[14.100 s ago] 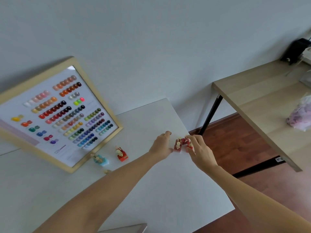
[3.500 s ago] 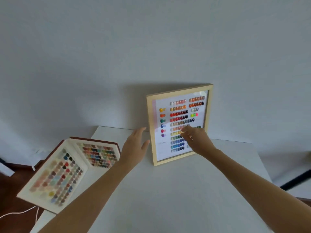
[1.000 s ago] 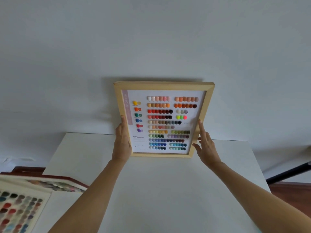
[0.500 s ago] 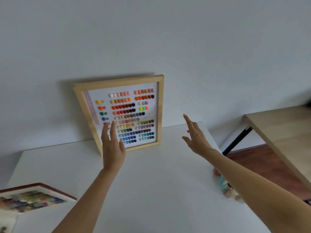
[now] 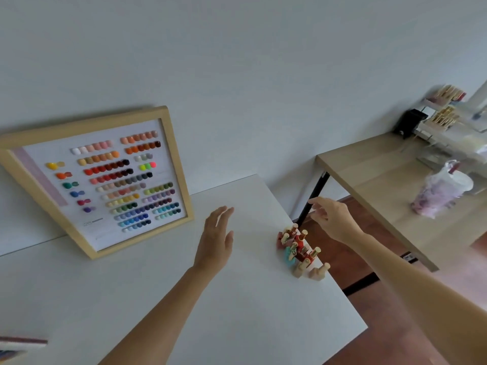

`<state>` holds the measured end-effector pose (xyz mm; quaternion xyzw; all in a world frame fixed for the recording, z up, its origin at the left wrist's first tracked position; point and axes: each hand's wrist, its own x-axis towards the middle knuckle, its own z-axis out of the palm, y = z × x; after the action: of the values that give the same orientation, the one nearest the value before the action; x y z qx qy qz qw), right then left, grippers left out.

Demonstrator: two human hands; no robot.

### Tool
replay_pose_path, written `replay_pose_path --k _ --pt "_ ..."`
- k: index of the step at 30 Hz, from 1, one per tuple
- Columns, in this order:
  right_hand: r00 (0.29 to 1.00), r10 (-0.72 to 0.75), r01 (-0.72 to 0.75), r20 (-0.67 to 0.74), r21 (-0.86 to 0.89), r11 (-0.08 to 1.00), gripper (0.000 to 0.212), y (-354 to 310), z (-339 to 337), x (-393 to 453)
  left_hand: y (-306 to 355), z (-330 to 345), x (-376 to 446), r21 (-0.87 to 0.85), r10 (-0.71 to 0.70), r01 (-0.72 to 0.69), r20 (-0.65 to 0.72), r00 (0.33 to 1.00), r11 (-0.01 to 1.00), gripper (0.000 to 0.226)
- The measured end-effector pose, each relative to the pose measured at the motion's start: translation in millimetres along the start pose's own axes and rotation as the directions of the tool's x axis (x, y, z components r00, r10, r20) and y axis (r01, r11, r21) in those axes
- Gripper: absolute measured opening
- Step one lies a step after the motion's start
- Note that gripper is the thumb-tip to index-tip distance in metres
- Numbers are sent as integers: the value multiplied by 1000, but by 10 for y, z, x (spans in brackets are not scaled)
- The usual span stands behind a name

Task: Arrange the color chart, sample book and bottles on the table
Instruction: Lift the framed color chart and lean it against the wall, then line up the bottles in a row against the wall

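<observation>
Head view showed my two bare forearms reaching out over the white table [image 5: 147, 293], and I place everything else by that table. Nearest me, at its left front edge, a sliver of the sample book [image 5: 18, 347] poked into view, too cropped and blurred to read. Over the middle of the table my left hand [image 5: 216, 239] hovered palm down, fingers straight and slightly spread, holding nothing and touching nothing that I could see. Near the table's right edge stood the bottles [image 5: 300, 252], a tight cluster with gold caps: red ones in the centre, a teal one on the side toward my left hand, two beige ones nearest me. My right hand [image 5: 334, 219] hung beyond that right edge, just past the far end of the cluster, fingers loosely curled and apart, gripping nothing; I could not tell whether a fingertip brushed a cap. At the table's back left the color chart [image 5: 100, 180], a light wooden frame with rows of coloured swatches on white, stood on its lower edge and leaned back against the pale wall [image 5: 237, 61]. Off past the table's right side stood a wooden desk [image 5: 369, 175] with black legs, carrying a clear bag [image 5: 440, 191] and some blurred racks at its far end.
</observation>
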<state>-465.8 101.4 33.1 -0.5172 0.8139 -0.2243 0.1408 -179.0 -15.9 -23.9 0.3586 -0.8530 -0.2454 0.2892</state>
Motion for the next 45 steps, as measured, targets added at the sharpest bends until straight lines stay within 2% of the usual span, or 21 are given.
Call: replay_pose_path --k 6,9,12,15,20,25,33,45 --pt "980 -8 6 200 12 1000 14 688 17 4 387 676 151 27 -40 35 176 984 999 51" --pt "954 -38 29 296 35 999 16 931 100 25 543 957 278 75 -88 68 300 950 995 55" --pt "941 -58 35 333 77 996 24 1050 180 78 675 1180 414 141 -144 94 401 905 985 60" --pt "927 -111 82 357 96 992 35 1048 262 201 766 1339 548 206 -164 75 458 873 976 60" --pt "887 -193 173 418 86 981 36 977 409 373 793 1465 691 239 -213 95 532 820 966 48" --pt "852 -241 233 465 76 969 34 984 502 431 777 1544 724 270 -220 82 530 819 959 39" --pt "845 -269 285 463 36 958 22 1056 498 406 727 1578 738 315 -210 47 504 838 948 19" --pt "856 -196 189 479 63 980 18 1114 491 217 593 1458 557 348 -265 89 500 824 933 17"
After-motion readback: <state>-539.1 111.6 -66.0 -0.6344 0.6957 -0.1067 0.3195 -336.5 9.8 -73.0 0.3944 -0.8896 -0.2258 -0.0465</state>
